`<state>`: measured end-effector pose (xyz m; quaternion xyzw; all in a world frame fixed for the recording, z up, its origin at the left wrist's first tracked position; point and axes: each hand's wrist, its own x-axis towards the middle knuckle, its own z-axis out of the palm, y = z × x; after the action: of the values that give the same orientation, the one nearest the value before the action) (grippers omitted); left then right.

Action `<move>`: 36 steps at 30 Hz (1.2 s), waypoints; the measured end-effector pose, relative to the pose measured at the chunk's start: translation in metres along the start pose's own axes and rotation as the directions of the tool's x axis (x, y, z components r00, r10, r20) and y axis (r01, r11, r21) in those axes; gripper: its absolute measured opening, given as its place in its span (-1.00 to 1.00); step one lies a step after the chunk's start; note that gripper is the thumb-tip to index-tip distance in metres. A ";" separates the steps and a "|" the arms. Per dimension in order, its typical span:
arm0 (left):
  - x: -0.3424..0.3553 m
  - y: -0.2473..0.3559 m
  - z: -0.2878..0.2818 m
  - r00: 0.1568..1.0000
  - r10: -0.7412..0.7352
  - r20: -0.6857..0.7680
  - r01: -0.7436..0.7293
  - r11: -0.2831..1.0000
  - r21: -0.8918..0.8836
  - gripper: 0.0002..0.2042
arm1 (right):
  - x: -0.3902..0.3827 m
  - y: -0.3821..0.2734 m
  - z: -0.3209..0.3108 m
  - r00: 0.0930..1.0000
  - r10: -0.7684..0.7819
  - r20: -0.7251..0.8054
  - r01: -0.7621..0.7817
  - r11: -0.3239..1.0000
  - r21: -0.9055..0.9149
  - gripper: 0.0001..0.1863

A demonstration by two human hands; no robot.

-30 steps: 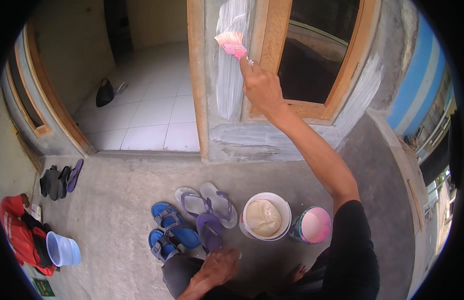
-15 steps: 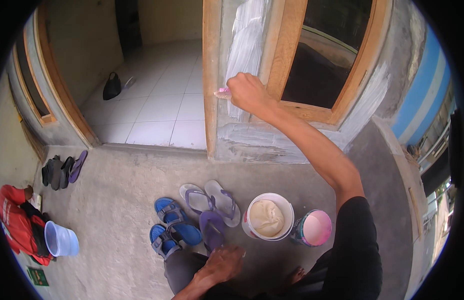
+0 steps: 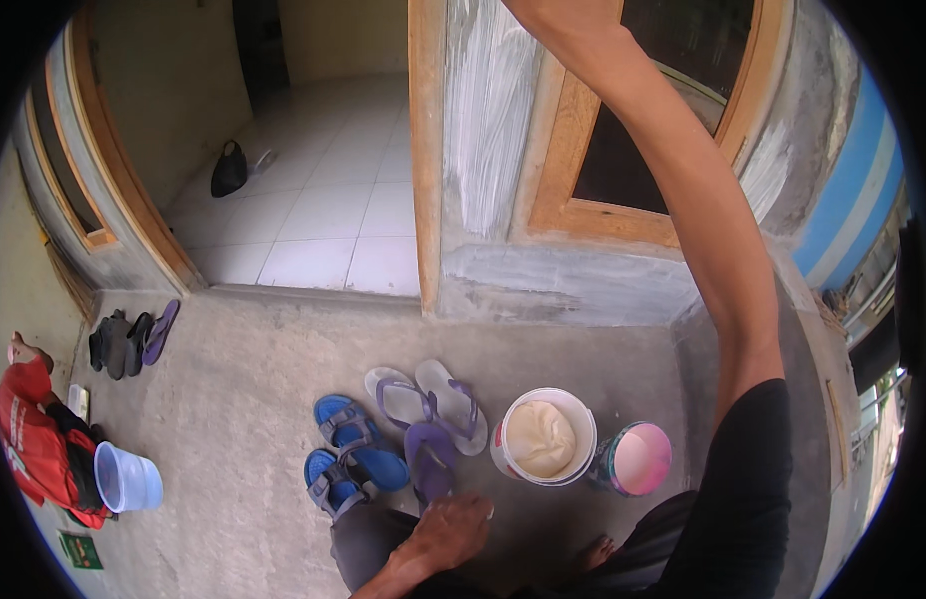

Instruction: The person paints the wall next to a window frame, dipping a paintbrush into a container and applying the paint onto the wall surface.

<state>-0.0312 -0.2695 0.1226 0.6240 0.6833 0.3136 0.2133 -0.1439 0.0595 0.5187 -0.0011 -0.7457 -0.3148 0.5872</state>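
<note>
My right hand (image 3: 563,12) is raised at the top edge, above the wooden window frame (image 3: 622,222); its fingers are cut off, so what it holds is out of sight. Below and left of it, a strip of wall (image 3: 491,130) carries streaky white paint. My left hand (image 3: 451,534) rests low by my left knee with its fingers curled under; the palm is hidden. Ahead of my knees stands a white bucket (image 3: 593,439) with a cream-coloured bag or lining (image 3: 543,439) inside. Beside it, a smaller pink-stained pot (image 3: 658,481) holds pale pink liquid.
Blue sandals (image 3: 388,467) and grey-purple flip-flops (image 3: 453,399) lie near my left knee. A pale blue bucket (image 3: 128,479) stands at the left by a person in a red shirt (image 3: 38,429). Beyond the doorway is a white-tiled floor (image 3: 313,215). More footwear (image 3: 118,344) lies at far left.
My right hand has moved up, from beside the door frame to the top edge. The pink-ended paintbrush it gripped has left the view. My left hand has hardly moved.
</note>
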 end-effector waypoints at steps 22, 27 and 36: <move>0.004 0.012 -0.003 0.992 -0.066 0.104 0.064 0.998 0.021 -0.83 | -0.106 -0.048 0.021 0.875 -0.013 0.484 -0.144 0.948 0.285 -0.83; 0.004 0.010 -0.001 0.990 -0.093 0.110 0.087 0.994 0.060 -0.83 | -0.024 -0.014 0.019 0.997 -0.074 0.029 0.072 0.995 0.071 -0.88; 0.001 0.009 -0.003 0.988 -0.114 0.105 0.112 0.993 0.026 -0.82 | -0.167 -0.095 0.032 0.934 -0.045 0.355 0.056 0.998 -0.020 -0.79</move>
<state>-0.0268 -0.2685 0.1311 0.6021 0.7083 0.2604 0.2607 -0.1554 0.0599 0.3238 -0.0474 -0.8343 -0.3355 0.4349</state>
